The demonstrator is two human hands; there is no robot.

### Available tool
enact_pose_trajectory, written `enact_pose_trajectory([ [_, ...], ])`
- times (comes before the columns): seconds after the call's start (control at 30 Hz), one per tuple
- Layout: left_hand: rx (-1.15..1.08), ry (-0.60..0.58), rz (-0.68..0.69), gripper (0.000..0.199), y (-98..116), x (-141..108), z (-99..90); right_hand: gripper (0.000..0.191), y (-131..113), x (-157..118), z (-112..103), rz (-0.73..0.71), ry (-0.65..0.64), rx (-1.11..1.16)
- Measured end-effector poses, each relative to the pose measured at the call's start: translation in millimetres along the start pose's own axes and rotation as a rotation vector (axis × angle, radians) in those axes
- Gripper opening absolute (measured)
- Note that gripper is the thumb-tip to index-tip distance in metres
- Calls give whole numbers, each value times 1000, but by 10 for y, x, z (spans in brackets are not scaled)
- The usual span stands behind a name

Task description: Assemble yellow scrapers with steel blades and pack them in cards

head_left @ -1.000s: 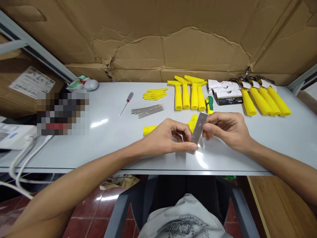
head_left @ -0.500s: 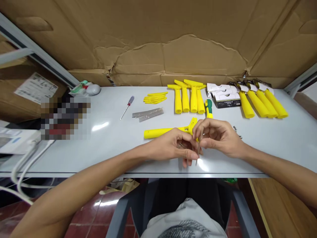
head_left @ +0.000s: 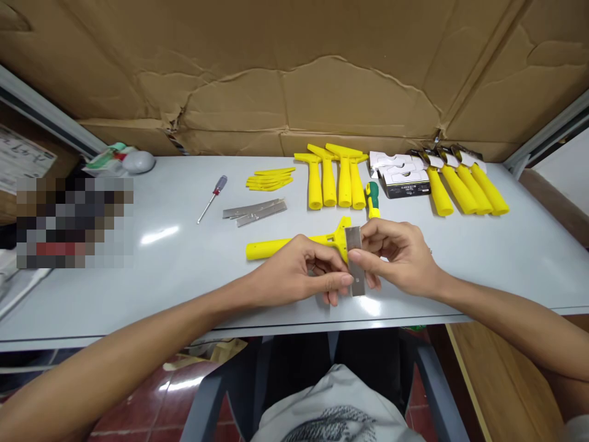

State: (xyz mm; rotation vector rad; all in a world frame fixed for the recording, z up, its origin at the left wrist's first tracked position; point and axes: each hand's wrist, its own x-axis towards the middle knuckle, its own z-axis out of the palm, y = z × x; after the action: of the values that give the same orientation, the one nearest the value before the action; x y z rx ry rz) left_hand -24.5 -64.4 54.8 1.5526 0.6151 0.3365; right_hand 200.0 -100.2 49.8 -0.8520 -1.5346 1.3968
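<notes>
Held nearly upright above the front of the table is a flat grey metal scraper blade (head_left: 358, 287). My right hand (head_left: 400, 255) pinches it, with the thumb across its face and the fingers behind. My left hand (head_left: 313, 273) is closed at the blade's left edge, thumb and fingertips against it. Its inner fingers are partly hidden. Just behind my hands, a yellow scraper handle (head_left: 267, 248) lies on its side, its forked head toward the blade. A green and yellow screwdriver handle (head_left: 373, 197) lies beyond my right hand, its lower part out of sight.
At the back stand several yellow scraper handles (head_left: 344, 178), yellow strips (head_left: 270, 178) and white-and-black packaging cards (head_left: 405, 181). More handles in sleeves (head_left: 467, 190) lie at right. Loose blades (head_left: 262, 212) and a small screwdriver (head_left: 212, 198) are at left. Cardboard (head_left: 294, 67) walls the back.
The blade has turned from edge-on to showing its flat face toward me. My hands remain together over the table's front. The camera view has shifted slightly right.
</notes>
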Motion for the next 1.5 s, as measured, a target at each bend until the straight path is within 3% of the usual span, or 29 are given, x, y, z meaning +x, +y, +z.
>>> enact_pose_trajectory([
  [0.2, 35, 33, 6, 35, 79, -9, 18, 35, 8, 0, -6, 16, -20, 19],
  [0.33, 126, 143, 78, 29, 95, -6, 8, 32, -21, 5, 10, -3, 47, -26],
  [0.4, 313, 282, 192, 26, 62, 9, -49, 27, -24, 24, -40, -100, 166, -126],
  [0.5, 793, 451, 360, 21, -39, 38, -191, 12, 14, 70, -234, -356, 297, -445],
  [0.57, 1037, 389, 354, 34, -116, 55, -284, 10, 70, 105, -400, -540, 220, -793],
  [0.67, 1163, 278, 280, 39, -200, 79, -359, 27, 177, 144, -566, -746, 7, -1162],
  [0.83, 1158, 293, 215, 27, -224, 101, -356, 26, 279, 175, -482, -973, -175, -1492],
  [1.13, 1178, 326, 191, 24, -186, 67, -373, 27, 304, 176, -349, -817, -213, -1451],
  [1.37, 1293, 312, 254, 17, -205, 73, -413, 27, 309, 155, -367, -905, -305, -1440],
  [1.5, 1320, 293, 293, 16, -205, 75, -443, 27, 305, 148, -341, -893, -294, -1461],
])
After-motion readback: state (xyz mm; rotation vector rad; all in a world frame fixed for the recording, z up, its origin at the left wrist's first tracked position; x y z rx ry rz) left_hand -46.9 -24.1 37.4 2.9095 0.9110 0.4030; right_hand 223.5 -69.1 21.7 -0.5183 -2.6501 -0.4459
